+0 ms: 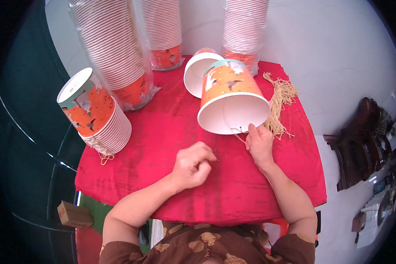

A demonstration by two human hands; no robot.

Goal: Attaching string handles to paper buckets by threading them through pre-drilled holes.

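Clearly, the right hand (259, 143) pinches cord (239, 137) at the orange tub (233, 86). Front-left of it, the left hand (192, 165) curls closed, contents unclear.

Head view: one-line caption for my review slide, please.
Right hand pinches a cord running from a tipped orange bucket, left hand curled nearby over a red-covered table.

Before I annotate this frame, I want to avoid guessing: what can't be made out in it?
All in the head view:
- Tops of the wrapped paper-bucket stacks: cut off by the upper edge.
- Right side of the rear paper bucket: behind the front paper bucket.
- Anything inside the left hand: hidden by its curled fingers.
- Part of the cord: hidden by the right hand.
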